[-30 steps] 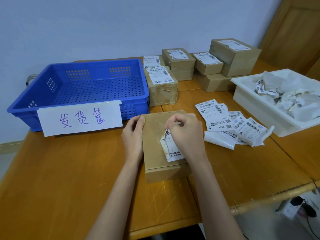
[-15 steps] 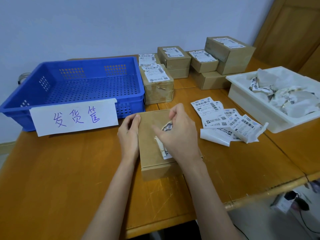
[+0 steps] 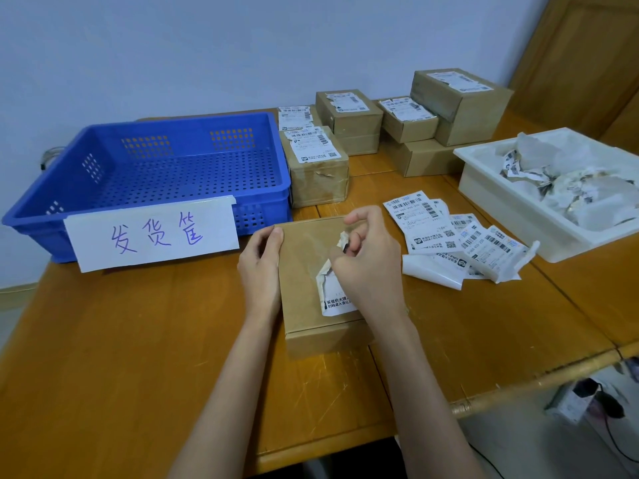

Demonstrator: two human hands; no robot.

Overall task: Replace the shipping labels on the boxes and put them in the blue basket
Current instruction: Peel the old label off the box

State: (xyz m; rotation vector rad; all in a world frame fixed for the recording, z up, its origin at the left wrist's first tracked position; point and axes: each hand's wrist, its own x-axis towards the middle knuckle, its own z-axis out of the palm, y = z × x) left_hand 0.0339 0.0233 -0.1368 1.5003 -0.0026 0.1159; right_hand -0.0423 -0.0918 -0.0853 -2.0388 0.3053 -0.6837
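Box lies flat on the table, centre-front, just at 5 o'clock from the blue basket. Long axis runs 12-to-6, near short end toward the person, far short end pointing at the basket's near right corner.

Left hand rests along the box's left (9 o'clock) long edge; fingers relaxed and fairly straight, thumb tip at the top left corner, steadying rather than gripping.

Right hand sits over the right half of the lid. Fingers curled tight, pinching the crumpled free end of the old label. That hand is plainly the nearer one to the label.

Label state: far part lifted and bunched up toward 12 o'clock under the fingers; near part, with printed text, lies flat and looks stuck at the 6 o'clock end. Its long axis follows the box's. A pale patch shows on the lid where it has come away.

Judgement: the attached strip lies at 6 o'clock from the pinch, so the peel likely wants to run toward the person, along the long axis, with the left hand bracing.

Fresh labels lie at 3 o'clock from the box, near the right hand. White tray of scraps sits beyond at 2 o'clock.
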